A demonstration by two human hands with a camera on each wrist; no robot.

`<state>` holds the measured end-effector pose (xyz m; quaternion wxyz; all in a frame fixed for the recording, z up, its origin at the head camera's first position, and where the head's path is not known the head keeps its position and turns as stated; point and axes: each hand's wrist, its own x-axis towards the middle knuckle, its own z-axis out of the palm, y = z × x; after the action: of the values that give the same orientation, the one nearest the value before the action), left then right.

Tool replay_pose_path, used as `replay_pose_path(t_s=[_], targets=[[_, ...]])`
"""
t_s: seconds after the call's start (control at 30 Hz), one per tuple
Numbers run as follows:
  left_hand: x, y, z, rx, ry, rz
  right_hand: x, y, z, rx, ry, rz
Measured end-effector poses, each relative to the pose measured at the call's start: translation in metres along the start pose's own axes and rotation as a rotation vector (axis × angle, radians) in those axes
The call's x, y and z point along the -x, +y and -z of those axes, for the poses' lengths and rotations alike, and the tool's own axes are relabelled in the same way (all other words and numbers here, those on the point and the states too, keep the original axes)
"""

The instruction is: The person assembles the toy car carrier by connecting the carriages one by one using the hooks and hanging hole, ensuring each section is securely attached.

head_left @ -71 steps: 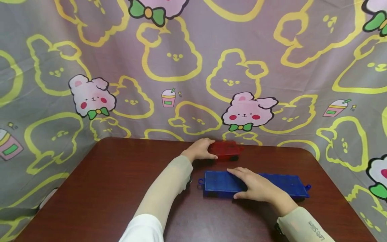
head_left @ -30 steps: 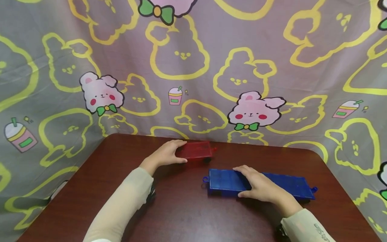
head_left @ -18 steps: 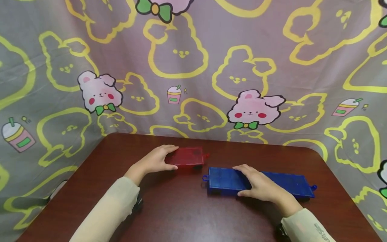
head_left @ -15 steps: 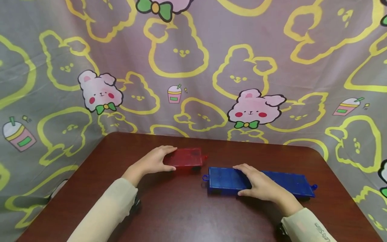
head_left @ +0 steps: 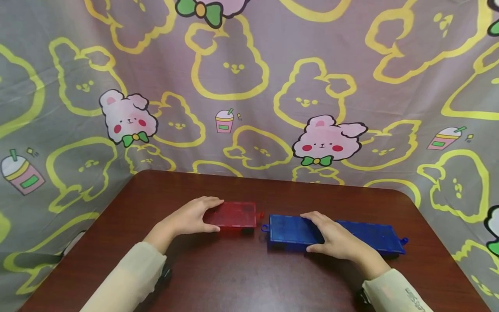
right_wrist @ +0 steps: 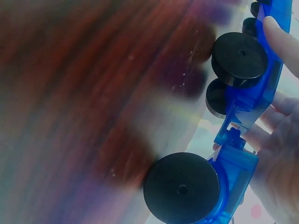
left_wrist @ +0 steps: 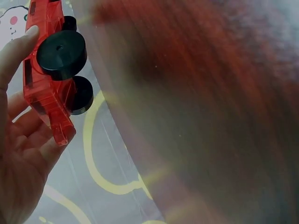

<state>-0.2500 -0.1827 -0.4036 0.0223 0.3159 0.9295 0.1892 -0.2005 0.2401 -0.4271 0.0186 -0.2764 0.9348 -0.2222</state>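
My left hand [head_left: 185, 219] grips a translucent red toy train car [head_left: 237, 215] by its left end, thumb on the near side and fingers on the far side. Its small red hook [head_left: 261, 215] points right. To the right, my right hand [head_left: 338, 239] holds a pair of translucent blue toy train cars [head_left: 292, 229] across the middle. A blue ring [head_left: 265, 228] sticks out at their left end, close to the red hook but apart from it. In the right wrist view a coupling [right_wrist: 232, 138] joins the blue cars. Black wheels [left_wrist: 61, 54] show under the red car.
Everything stands on a dark reddish-brown wooden table [head_left: 241, 277] with rounded far corners. A grey cloth [head_left: 249, 143] printed with rabbits and cups hangs behind it and along both sides.
My left hand has brought the red train car left from the far middle of the table, then nearer to me, its hook now close to the blue ring. My right hand stays on the blue cars.
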Motion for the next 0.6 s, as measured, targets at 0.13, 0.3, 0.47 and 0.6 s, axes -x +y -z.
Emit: replay_pose_path(t_s=[0.13,0.3,0.47,0.6], targets=[[0.006,0.002,0.000,0.004,-0.013,0.003,0.001,0.000,0.000,-0.018,-0.009,-0.005],[0.012,0.002,-0.003,0.008,-0.026,0.011,0.001,-0.001,-0.001,-0.030,-0.020,-0.012],[0.016,0.006,-0.004,0.018,-0.035,0.013,0.000,-0.003,0.000,-0.039,-0.026,-0.014],[0.019,0.008,-0.005,0.027,-0.048,0.016,0.000,-0.003,0.001,-0.034,-0.027,-0.013]])
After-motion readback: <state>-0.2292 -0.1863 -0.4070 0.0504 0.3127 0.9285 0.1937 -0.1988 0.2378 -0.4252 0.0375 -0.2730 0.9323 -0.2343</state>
